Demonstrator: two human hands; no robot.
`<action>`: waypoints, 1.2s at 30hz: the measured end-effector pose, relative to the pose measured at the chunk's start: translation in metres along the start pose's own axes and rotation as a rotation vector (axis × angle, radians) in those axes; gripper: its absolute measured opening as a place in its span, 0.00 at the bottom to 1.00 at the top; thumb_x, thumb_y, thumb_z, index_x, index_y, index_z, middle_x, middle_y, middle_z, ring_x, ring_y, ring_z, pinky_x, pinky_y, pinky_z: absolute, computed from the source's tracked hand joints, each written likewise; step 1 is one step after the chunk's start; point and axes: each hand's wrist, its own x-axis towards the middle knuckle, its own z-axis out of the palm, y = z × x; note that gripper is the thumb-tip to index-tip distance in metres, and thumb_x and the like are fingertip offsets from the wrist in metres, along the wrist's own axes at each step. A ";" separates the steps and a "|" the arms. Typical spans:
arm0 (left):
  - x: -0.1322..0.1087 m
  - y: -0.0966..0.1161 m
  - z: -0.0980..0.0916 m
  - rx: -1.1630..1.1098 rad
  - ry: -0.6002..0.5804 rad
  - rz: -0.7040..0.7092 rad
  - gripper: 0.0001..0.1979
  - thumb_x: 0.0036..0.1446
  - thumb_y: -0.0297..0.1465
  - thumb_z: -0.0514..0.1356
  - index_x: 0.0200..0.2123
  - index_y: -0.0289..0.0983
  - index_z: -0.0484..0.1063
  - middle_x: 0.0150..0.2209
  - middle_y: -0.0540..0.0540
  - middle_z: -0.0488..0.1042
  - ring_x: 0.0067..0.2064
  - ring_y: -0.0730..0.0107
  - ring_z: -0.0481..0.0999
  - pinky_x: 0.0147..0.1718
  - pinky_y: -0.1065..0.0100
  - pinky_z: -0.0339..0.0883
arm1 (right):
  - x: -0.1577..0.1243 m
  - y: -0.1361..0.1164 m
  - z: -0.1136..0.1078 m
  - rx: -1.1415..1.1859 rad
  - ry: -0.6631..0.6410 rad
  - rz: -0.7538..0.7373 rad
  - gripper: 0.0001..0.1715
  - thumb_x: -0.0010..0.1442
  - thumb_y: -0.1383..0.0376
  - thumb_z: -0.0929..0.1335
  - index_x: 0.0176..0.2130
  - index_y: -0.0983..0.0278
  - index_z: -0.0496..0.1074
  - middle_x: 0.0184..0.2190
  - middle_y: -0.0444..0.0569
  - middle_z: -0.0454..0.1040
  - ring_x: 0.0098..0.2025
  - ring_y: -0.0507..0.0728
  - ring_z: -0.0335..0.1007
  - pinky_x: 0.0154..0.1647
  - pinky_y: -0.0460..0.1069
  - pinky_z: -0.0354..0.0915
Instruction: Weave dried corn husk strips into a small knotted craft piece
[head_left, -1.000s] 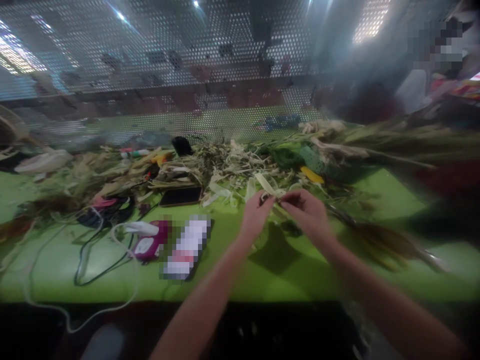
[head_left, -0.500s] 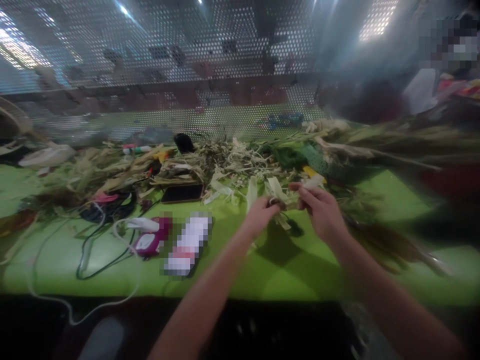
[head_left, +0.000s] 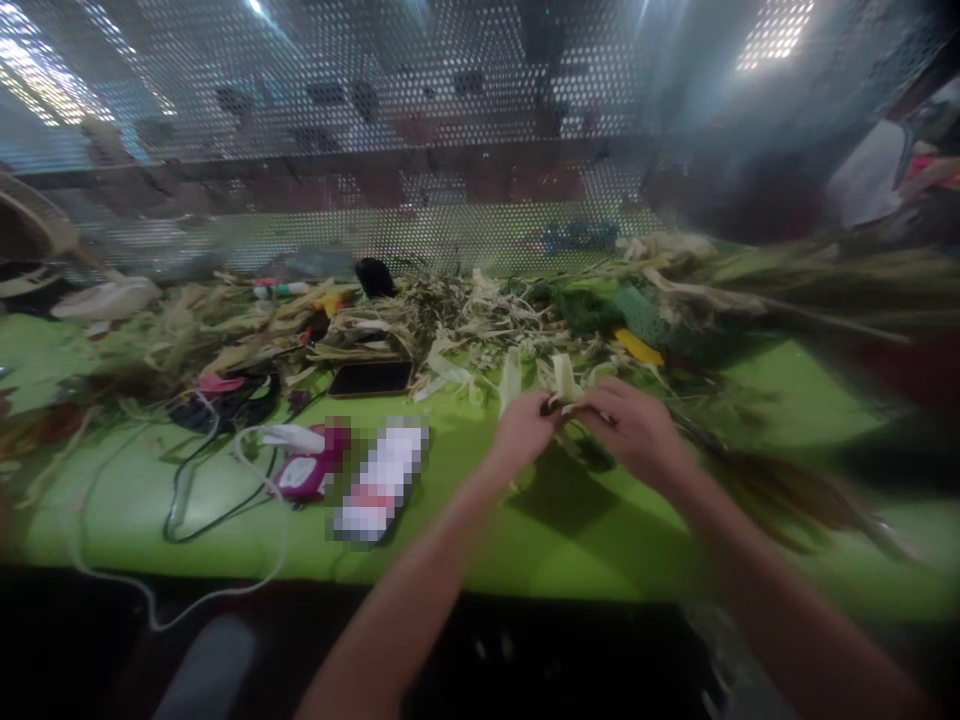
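Pale dried leaf strips (head_left: 563, 377), which look like corn husk, stick up between my hands above the green tabletop (head_left: 480, 540). My left hand (head_left: 525, 428) is closed on the base of these strips. From the right, my right hand (head_left: 630, 425) pinches the same bundle, its fingers almost meeting the left ones. Another pale strip (head_left: 511, 375) stands up just behind my left hand. Fingers hide where the strips come together. Behind my hands lies a heap of dried strips and scraps (head_left: 487, 305).
To the left lie a dark phone (head_left: 371, 379), a phone with a pale screen (head_left: 382, 482) and a purple device (head_left: 311, 468) with a white cable (head_left: 281, 560). Long dry stalks (head_left: 765, 285) spread at the right. A perforated screen (head_left: 420, 130) stands behind. A yellow-handled tool (head_left: 639, 347) lies near the heap.
My right hand has moved left and slightly down, bringing its fingers in against the strips beside my left hand. The left hand keeps its hold. The view has shifted slightly.
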 end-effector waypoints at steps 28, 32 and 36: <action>-0.013 0.016 0.000 0.414 0.038 0.012 0.04 0.54 0.31 0.59 0.29 0.38 0.72 0.31 0.45 0.76 0.32 0.66 0.69 0.30 0.67 0.54 | -0.001 -0.003 0.010 0.208 0.041 0.150 0.04 0.59 0.66 0.70 0.38 0.63 0.72 0.32 0.46 0.74 0.32 0.54 0.69 0.33 0.47 0.62; -0.013 0.015 0.001 0.341 0.067 0.029 0.04 0.53 0.31 0.60 0.30 0.37 0.73 0.28 0.47 0.75 0.30 0.68 0.68 0.30 0.68 0.54 | -0.002 -0.005 0.009 0.101 0.067 0.104 0.04 0.61 0.69 0.68 0.35 0.63 0.75 0.33 0.47 0.75 0.33 0.55 0.70 0.33 0.48 0.62; -0.014 0.017 0.001 0.266 0.090 0.041 0.04 0.52 0.29 0.60 0.32 0.37 0.74 0.29 0.48 0.74 0.30 0.70 0.68 0.30 0.69 0.56 | -0.002 -0.008 0.008 0.008 0.098 0.087 0.05 0.61 0.69 0.67 0.35 0.63 0.75 0.33 0.48 0.74 0.33 0.56 0.70 0.33 0.49 0.62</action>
